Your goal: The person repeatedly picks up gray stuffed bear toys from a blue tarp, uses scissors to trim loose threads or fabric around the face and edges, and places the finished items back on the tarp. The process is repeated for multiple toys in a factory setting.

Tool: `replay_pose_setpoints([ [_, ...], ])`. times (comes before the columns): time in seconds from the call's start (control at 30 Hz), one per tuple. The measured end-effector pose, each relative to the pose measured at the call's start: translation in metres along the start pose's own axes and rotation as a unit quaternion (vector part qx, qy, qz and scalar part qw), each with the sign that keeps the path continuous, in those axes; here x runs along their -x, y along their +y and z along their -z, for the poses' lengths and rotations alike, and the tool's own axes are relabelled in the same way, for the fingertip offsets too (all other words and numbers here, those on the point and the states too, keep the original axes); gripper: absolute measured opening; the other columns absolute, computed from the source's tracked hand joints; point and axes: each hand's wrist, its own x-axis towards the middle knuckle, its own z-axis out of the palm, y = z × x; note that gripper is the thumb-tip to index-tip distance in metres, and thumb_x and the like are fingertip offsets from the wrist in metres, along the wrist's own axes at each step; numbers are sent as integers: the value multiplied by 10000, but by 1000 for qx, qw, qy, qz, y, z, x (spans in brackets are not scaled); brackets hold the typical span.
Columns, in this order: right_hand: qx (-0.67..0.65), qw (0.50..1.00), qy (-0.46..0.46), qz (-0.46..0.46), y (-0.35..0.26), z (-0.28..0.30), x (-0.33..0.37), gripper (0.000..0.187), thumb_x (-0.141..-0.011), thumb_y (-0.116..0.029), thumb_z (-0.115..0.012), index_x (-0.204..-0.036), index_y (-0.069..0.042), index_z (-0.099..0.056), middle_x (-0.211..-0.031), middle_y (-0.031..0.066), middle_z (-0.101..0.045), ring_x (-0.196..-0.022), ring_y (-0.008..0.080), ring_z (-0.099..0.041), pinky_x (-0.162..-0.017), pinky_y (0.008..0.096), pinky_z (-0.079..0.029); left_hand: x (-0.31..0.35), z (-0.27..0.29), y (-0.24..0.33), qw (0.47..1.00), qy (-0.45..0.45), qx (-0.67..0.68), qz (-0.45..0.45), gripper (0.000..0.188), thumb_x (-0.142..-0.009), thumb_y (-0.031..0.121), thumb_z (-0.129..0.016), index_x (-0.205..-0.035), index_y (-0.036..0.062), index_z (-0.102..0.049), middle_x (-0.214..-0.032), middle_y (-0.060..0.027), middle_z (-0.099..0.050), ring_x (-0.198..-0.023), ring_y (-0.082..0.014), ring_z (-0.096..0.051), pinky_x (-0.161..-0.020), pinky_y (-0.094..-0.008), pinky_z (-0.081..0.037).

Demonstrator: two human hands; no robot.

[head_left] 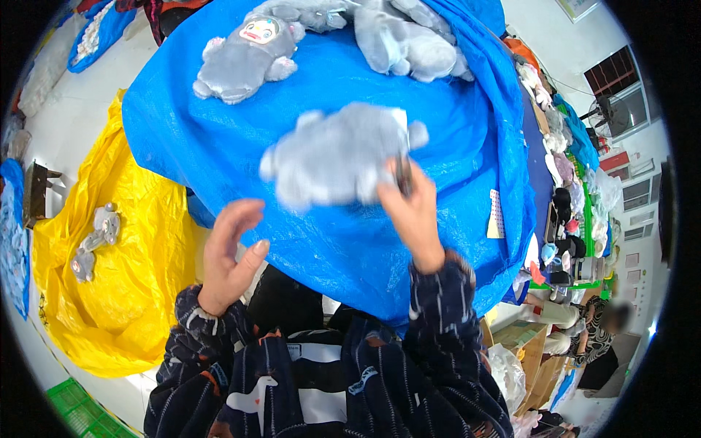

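A grey plush toy [332, 157], smeared by motion, is over the blue sheet [241, 171] in front of me. At the toy's lower right edge, my right hand [412, 212] is closed on a small dark tool [402, 175], which looks like thread snips but is blurred. Its fingertips meet the plush; whether they also grip it I cannot tell. My left hand [232, 255] is open, thumb and fingers apart, below and left of the toy and not touching it. Farther back lies another grey plush toy [241, 62] with a printed face patch.
More grey plush toys [412, 47] lie at the sheet's far edge. On the left, a yellow sheet [109, 314] holds small grey plush pieces [98, 237]. A green crate [84, 409] is at lower left. Cluttered shelves and a person [595, 336] are on the right.
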Motion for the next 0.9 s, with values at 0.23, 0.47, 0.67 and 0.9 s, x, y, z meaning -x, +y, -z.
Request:
replay_pose_setpoints([
  [0.23,-15,984,-136,-117,19,23,126,162,-693,-71,-606,-817,-23,-514,-714,10,-494,-633,65,-433,-543,224,-366,10,-51,-30,875,-170,346,293,843,-747,202,-682,-1376,46,-142,-1338,-127,-303,-1225,-225,-327,-1006,-375,-284],
  [0.47,123,992,5,-25,12,38,139,183,-728,-7,-651,-908,-18,-618,-894,105,-610,-666,148,-589,-559,224,-463,36,-77,-37,971,-62,149,175,760,-716,41,-687,-1317,19,-222,-1205,-133,-430,-1110,-202,-451,-914,-333,-401],
  [0.67,232,965,-11,124,11,22,123,218,-685,6,-665,-892,-54,-633,-880,68,-621,-621,210,-609,-510,266,-484,47,-82,-39,985,-101,50,129,685,-702,28,-674,-1277,3,-303,-1177,-141,-466,-1095,-194,-469,-895,-319,-396],
  [0.9,228,969,-54,84,18,14,119,208,-667,8,-661,-862,-53,-623,-851,58,-605,-648,246,-605,-527,297,-488,54,-73,-39,983,-163,-31,81,600,-696,37,-652,-1234,12,-386,-1087,-146,-556,-1010,-213,-549,-852,-317,-421],
])
